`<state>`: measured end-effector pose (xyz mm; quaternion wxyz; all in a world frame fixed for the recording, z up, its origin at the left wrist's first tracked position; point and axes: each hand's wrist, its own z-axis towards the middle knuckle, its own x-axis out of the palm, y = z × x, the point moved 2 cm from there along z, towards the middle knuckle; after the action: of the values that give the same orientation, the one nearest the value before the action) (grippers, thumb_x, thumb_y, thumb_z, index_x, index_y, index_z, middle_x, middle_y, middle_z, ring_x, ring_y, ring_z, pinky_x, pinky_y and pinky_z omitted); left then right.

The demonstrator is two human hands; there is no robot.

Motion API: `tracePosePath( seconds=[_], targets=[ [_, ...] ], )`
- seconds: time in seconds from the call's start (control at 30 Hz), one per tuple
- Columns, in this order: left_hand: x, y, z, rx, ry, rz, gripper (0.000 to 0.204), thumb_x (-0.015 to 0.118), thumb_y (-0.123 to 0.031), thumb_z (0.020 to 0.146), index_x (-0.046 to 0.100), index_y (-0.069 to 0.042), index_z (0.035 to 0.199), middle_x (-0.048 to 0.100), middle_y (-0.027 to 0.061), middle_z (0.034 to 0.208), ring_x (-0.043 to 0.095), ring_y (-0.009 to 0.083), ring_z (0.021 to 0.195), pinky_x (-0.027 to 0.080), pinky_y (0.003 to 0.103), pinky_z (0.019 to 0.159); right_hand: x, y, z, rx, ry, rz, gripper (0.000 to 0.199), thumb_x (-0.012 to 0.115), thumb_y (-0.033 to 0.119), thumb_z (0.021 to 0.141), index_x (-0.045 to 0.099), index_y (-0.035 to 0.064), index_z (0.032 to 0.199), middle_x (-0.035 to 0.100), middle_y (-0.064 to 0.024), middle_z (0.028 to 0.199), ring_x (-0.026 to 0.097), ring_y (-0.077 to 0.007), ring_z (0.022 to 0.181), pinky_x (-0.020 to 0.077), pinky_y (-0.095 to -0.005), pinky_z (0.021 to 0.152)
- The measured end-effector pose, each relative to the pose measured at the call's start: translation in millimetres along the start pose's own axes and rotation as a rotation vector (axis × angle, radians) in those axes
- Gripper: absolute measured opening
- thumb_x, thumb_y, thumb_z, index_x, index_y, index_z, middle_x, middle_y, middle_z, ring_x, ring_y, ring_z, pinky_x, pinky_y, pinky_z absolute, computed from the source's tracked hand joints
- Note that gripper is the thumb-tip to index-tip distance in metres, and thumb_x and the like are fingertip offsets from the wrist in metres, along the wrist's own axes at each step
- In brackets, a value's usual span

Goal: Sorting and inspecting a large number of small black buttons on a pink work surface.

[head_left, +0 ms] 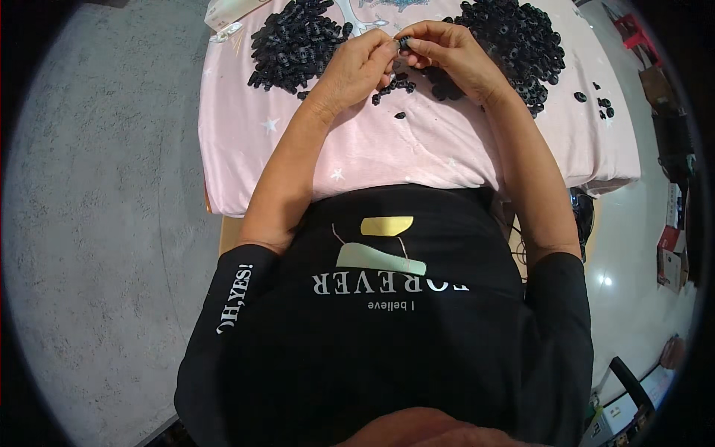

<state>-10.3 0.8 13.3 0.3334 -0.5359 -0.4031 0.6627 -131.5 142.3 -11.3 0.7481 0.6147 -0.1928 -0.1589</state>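
Note:
Both hands meet above the far part of the table. Between the fingertips of my right hand (448, 54) is a small round black part (404, 43), pinched by thumb and forefinger. My left hand (359, 68) is closed right beside it, its fingertips touching or almost touching the part; what lies inside its curled fingers is hidden. Left of my hands rises a heap of small black parts (292, 46). A larger heap of black ring-like parts (518, 48) lies to the right, partly behind my right hand. Under my hands several tiny black pieces (395, 88) are scattered.
A pink cloth with white stars (335, 149) covers the table. A few loose black parts (607, 108) lie near its right side. A pale box (231, 10) stands at the far left corner. Boxes (672, 253) and a red stool-like object (635, 37) are on the floor at right.

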Motion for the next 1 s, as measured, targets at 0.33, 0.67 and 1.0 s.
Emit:
tracePosePath(
  seconds=[0.33,0.67,1.0],
  targets=[
    [-1,-1,-1,-0.017,0.061,0.006,0.026,0.045,-0.022,0.104,0.056,-0.003,0.091,0.052,-0.0021,0.073,0.052,0.0058,0.062,0.047,0.020,0.060,4,3,-2,-0.018,-0.033,-0.097,0.022,0.059,0.014,0.097,0.066,0.0038,0.115,0.068,-0.0009,0.091,0.062,-0.0044,0.079,0.0529,-0.0184,0.077],
    [-4,5,1,0.021,0.132,-0.022,0.024,0.042,-0.018,0.104,0.056,-0.001,0.095,0.052,-0.0012,0.075,0.054,0.0063,0.065,0.049,0.021,0.061,1,0,0,-0.006,-0.002,-0.064,0.021,0.059,0.015,0.097,0.067,0.0036,0.114,0.068,-0.0010,0.091,0.062,-0.0043,0.079,0.0525,-0.0180,0.077],
    [12,-2,0,0.075,-0.114,0.087,0.025,0.047,-0.017,0.102,0.060,0.001,0.090,0.056,0.0000,0.067,0.062,0.0079,0.060,0.050,0.021,0.054,0,0,0,-0.067,-0.046,-0.084,0.019,0.059,0.012,0.097,0.067,0.0020,0.111,0.067,-0.0003,0.089,0.060,-0.0053,0.078,0.0506,-0.0188,0.075]
  ],
)
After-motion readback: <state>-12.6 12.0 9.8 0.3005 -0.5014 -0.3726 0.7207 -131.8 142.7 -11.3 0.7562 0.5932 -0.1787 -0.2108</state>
